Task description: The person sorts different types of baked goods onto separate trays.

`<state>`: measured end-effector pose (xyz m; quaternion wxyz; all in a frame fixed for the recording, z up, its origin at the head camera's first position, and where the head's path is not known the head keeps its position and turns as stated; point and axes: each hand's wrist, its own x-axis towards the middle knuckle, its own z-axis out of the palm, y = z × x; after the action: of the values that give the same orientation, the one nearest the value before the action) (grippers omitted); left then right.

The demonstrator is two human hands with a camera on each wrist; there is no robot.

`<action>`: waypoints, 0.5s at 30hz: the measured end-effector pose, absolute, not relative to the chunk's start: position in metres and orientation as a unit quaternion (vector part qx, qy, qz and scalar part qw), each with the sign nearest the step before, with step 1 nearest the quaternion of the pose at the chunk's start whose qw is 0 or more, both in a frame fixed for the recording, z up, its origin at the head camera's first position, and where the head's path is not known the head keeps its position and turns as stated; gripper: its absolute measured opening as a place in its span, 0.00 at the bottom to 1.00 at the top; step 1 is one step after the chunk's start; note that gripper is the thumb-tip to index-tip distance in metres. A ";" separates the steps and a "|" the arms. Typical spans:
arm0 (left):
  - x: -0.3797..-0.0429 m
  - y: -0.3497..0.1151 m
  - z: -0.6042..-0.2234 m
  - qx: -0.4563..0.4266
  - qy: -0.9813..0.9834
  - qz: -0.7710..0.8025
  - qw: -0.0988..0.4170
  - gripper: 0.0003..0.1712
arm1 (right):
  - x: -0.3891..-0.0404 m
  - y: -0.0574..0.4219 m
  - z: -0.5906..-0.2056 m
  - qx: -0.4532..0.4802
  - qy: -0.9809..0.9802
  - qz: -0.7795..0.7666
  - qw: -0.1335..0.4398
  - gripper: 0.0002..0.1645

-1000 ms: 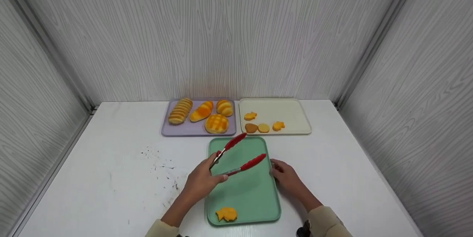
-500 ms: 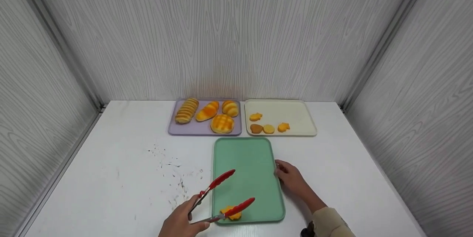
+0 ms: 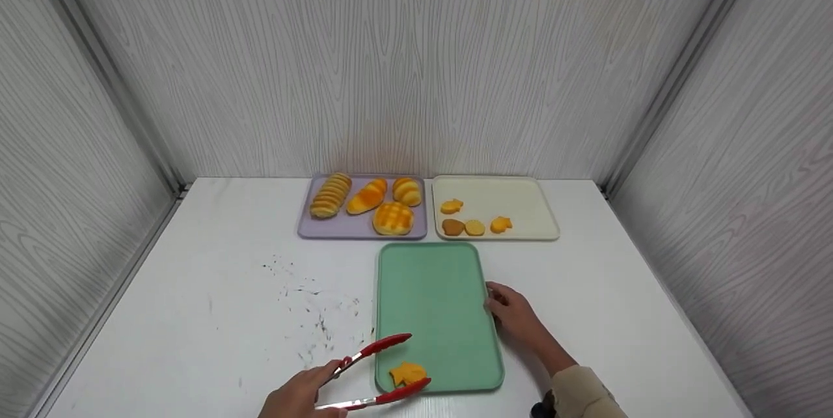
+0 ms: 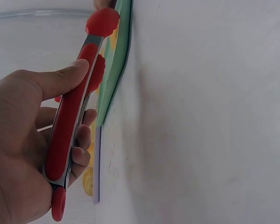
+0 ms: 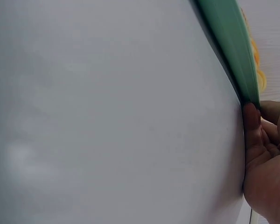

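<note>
My left hand (image 3: 294,395) grips metal tongs with red tips (image 3: 388,344) at the lower left of the head view. The tongs are spread, one tip beyond and one on the near side of an orange fish-shaped cracker (image 3: 409,374). That cracker lies at the near left corner of a green tray (image 3: 433,301). In the left wrist view, my thumb presses the red handle (image 4: 67,126) and the fingers curl round behind it. My right hand (image 3: 515,319) holds the tray's right edge; the right wrist view shows thumb and finger pinching its rim (image 5: 252,88).
Behind the green tray, a purple tray (image 3: 335,229) carries several breads, among them a round checked bun (image 3: 393,218). Beside it a cream tray (image 3: 520,206) bears two small fish-shaped pieces, a brown piece (image 3: 453,227) and a round yellow one (image 3: 475,228). Grey panels (image 3: 371,60) enclose the table.
My left hand has brought the tongs from above the tray's middle down toward the near left corner, round the fish-shaped cracker. The right hand stays at the tray's edge. The head view shifted slightly.
</note>
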<state>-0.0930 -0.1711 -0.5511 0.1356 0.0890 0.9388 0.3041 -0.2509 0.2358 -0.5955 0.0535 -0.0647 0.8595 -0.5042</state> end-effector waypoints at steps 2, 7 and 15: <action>-0.095 -0.172 -0.550 0.082 0.937 0.308 0.143 0.47 | -0.251 0.236 -0.596 -0.063 0.860 -0.503 0.055 0.26; -0.098 -0.167 -0.547 0.046 0.944 0.300 0.127 0.44 | -0.252 0.236 -0.598 -0.058 0.861 -0.502 0.049 0.25; -0.101 -0.160 -0.548 0.044 0.962 0.260 0.070 0.36 | -0.251 0.236 -0.596 -0.057 0.858 -0.508 0.052 0.25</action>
<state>-0.1012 -0.1597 -0.5480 0.0704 0.0443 0.9621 0.2595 -0.2505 0.2355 -0.5961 0.0516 -0.0570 0.8582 -0.5075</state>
